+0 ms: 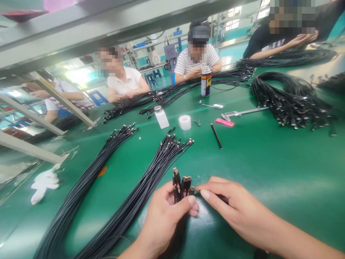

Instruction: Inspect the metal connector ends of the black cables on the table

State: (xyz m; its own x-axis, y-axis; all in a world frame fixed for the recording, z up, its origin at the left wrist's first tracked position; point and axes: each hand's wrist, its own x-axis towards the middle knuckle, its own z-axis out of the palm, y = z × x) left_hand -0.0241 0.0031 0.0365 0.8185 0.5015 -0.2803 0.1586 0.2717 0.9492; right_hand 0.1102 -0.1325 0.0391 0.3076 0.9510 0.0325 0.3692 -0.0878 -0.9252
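The left hand (164, 223) is curled shut around a bunch of black cables (181, 208), and their plug ends stick up out of the fist. The right hand (231, 205) is just beside it. Its fingers (215, 189) are bent and almost closed, and the tips touch the end plug (192, 190), but it is hard to tell if they pinch it. The bunch is held low over the green work table (269, 172). Two more cable bunches (161, 154) lie just ahead. Farther off are a spray can (206, 82), a white bottle (161, 117), a roll of tape (184, 122) and calipers (242, 112).
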